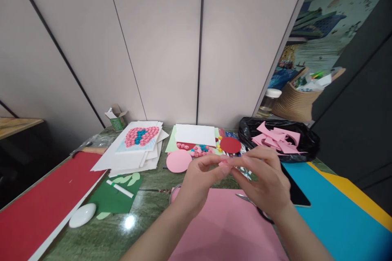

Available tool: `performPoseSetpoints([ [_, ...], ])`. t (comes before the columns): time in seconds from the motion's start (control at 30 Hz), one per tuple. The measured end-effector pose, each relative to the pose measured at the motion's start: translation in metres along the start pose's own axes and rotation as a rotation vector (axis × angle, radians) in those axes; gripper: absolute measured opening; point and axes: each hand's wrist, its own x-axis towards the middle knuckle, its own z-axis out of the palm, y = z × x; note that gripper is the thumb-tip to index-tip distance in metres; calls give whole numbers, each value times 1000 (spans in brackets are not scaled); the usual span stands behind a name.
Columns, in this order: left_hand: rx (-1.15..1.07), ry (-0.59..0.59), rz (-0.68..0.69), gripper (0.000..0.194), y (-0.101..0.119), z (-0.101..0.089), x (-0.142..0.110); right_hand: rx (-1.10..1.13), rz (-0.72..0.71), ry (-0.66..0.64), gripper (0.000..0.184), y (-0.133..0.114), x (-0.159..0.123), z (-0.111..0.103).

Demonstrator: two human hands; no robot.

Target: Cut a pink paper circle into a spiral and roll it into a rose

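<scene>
My left hand (197, 183) pinches a small pink paper piece (225, 163) between thumb and fingertips. From the other side, my right hand (268, 181) closes its fingertips on the same piece, which is mostly covered by fingers. Below them lies a large pink sheet (232, 228). Scissors (243, 198) with dark handles rest on it, partly behind my right wrist. Beyond my hands are a pink paper circle (179, 161), a red paper circle (230, 145) and a group of small pink and blue paper rolls (202, 151).
White sheets (143, 159) at left carry a heart of pink and blue rolls (141, 136). Nearer are green paper (113, 200), a marker (120, 188), a white oval object (82, 215) and a red board (52, 195). Pink scraps (278, 138) fill a black bag (309, 140); blue card (337, 208) lies right.
</scene>
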Motion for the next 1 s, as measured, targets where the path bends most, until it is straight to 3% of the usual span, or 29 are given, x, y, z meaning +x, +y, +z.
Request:
performPoseSetpoints([
  [0.1,29,22,2,16,0,0,1,17,17,2,69,1,0,1],
  [0.23,64,74,15,13,2,-2,2,59,81,8,68,3,0,2],
  [0.43,138,121,-4,15,12,-5,1,164,143,-162,37,5,4,-6],
  [0.53,205,81,-25,16,16,-6,1,213,123,-193,30,6,6,-12],
  [0.73,234,-10,-48,13,19,-6,1,47,80,-240,18,7,8,-17],
  [1.0,545,37,71,12,21,-7,-1,-83,17,-301,15,6,6,-17],
])
